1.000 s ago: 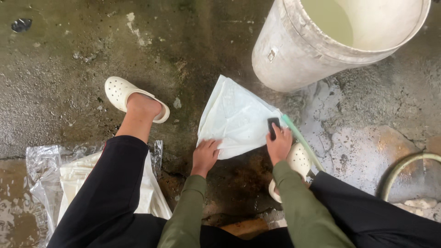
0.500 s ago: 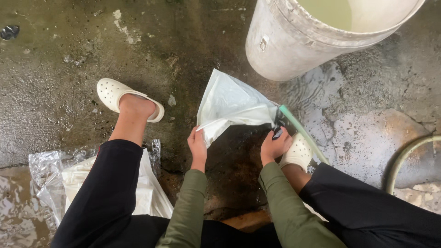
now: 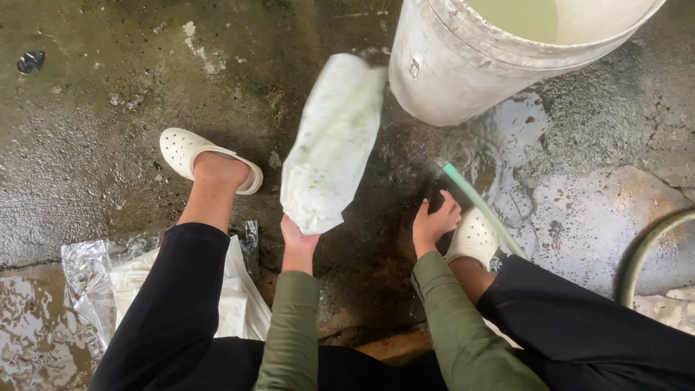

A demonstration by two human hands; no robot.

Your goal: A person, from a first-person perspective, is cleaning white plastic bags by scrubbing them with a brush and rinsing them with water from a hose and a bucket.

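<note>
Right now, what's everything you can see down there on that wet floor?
Cloth: one, pale with green stains, lifted in the left hand.
Bucket: one, white, top right, holding cloudy liquid.
Green stick-like handle: one, by the right foot.
Dark item: one, under the right hand; kind unclear.
Plastic-wrapped white bundle: one, lower left.
Hose: one, greenish, right edge.
Floor: wet concrete.
Clogs: two, white.
Left hand: gripping cloth.
Right hand: on the dark item.
</note>
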